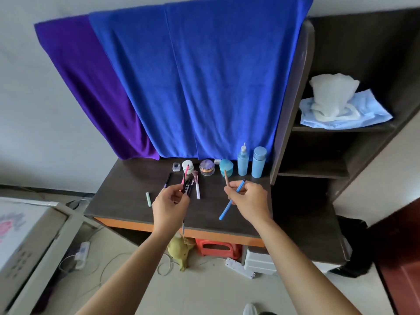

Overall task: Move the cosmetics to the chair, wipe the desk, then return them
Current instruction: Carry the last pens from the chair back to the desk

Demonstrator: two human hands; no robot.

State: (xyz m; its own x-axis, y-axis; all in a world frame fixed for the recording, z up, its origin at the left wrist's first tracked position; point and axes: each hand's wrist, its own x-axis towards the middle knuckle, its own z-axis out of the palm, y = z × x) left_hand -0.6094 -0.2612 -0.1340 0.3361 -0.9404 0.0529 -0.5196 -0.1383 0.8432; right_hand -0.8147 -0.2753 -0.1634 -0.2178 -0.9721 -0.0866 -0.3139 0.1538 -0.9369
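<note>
Together both hands hung over the front half of the worktop [127, 189], each gripping cosmetics. The left hand [170, 202] had its fingers curled round a bunch of brushes [187, 189], tips fanned up and away, with a pink brush [186, 171] sticking out highest. The right hand [248, 198] pinched a blue pen [227, 209], slanted down to the left; whether its lower end touched the worktop I could not tell. The same hand held a brown pencil [226, 178] pointing up in front of a teal jar [227, 165].

Loose on the worktop lay a green stick [148, 199] at the left, a dark pencil [167, 180] and a white brush [197, 189], the last just beside the bunch. Along the back stood a row: small bottle [176, 166], white jar [190, 165], purple jar [206, 167], the teal jar, spray bottle [243, 163] and blue bottle [259, 162].

Behind the row hung a blue towel [204, 76], with a purple cloth [91, 87] to its left. A shelf [341, 128] at the right carried a tissue pack [336, 103]. A red stool [218, 247] sat under the worktop.
</note>
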